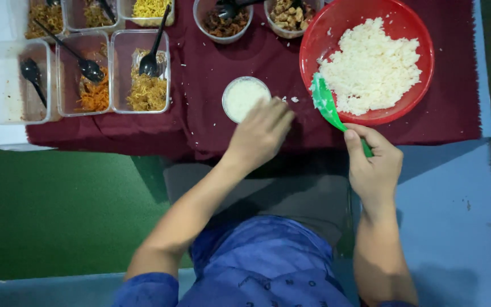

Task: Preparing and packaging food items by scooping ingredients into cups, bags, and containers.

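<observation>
A small round metal bowl (244, 98) packed with white rice stands on the dark red cloth (200, 122). My left hand (261, 135) rests against the bowl's near right edge, fingers curled on its rim. My right hand (373, 165) grips the handle of a green rice paddle (326, 106), whose blade leans on the near left rim of a big red bowl (413, 96) half full of white rice. A few rice grains lie on the cloth between the two bowls.
Clear plastic tubs (141, 42) with shredded orange and yellow toppings and black spoons (150, 61) sit at the far left; one tub (7, 85) is nearly empty. Two round bowls (223, 25) of dark and brown food stand at the back. Green and blue floor lies below.
</observation>
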